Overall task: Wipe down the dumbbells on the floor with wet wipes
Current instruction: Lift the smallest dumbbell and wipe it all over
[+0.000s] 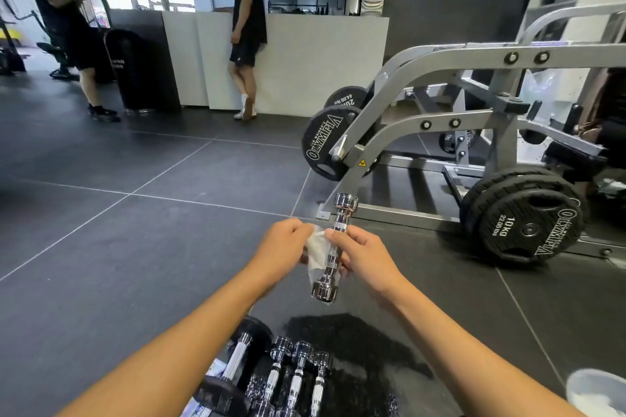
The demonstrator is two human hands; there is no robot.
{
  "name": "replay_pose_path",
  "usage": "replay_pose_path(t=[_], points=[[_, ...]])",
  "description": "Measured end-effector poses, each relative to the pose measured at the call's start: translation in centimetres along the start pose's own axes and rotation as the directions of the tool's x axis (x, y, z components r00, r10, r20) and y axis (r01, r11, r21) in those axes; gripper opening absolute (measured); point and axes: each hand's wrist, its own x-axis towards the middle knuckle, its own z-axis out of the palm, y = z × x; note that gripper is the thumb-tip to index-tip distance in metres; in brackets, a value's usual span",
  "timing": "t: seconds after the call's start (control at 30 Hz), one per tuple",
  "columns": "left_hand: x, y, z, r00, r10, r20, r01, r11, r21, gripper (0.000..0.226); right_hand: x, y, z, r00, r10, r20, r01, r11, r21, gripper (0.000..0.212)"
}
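My right hand (366, 259) grips the handle of a small chrome dumbbell (343, 211), held almost upright in the air in front of me. My left hand (281, 249) pinches a white wet wipe (316, 252) against the left side of the handle. Below my forearms, several more chrome dumbbells (298, 372) lie side by side on the dark floor, next to a bigger dumbbell with black ends (233, 369). A wet patch (359, 338) darkens the floor beside them.
A grey plate-loaded machine (474, 118) with black weight plates (528, 230) stands close on the right. A white container (596, 393) sits at the bottom right corner. Two people stand by a white counter (321, 61) at the back. A black bin (142, 71) stands left of it.
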Motion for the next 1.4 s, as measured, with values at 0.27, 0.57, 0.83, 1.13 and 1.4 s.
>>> replay_pose_path(t=[0.27, 0.57, 0.83, 1.13, 1.4], points=[[0.2, -1.1, -1.1, 0.977, -0.062, 0.205, 0.156, 0.862, -0.482, 0.024, 0.8, 1.0, 0.0, 0.999, 0.032, -0.028, -0.033, 0.998, -0.061, 0.033], [0.1, -3.1, -0.9, 0.962, 0.053, 0.269, 0.101, 0.844, -0.527, 0.030, 0.7, 1.4, 1.0, 0.999, 0.034, 0.020, -0.031, 0.994, -0.107, 0.026], [0.4, -4.6, 0.8, 0.982, -0.104, 0.160, 0.177, 0.809, -0.560, 0.027, 1.4, 2.4, 1.8, 0.998, -0.016, 0.060, 0.030, 0.969, -0.243, 0.041], [0.1, -4.6, 2.7, 0.968, -0.193, 0.158, 0.249, 0.782, -0.571, 0.033, 1.4, 3.6, 3.0, 0.974, -0.178, 0.139, 0.222, 0.635, -0.740, 0.018], [0.8, -5.2, 2.6, 0.970, -0.223, -0.102, 0.142, 0.849, -0.509, 0.031, 1.4, 3.5, 2.5, 0.952, -0.104, 0.288, 0.260, 0.773, -0.579, 0.014]])
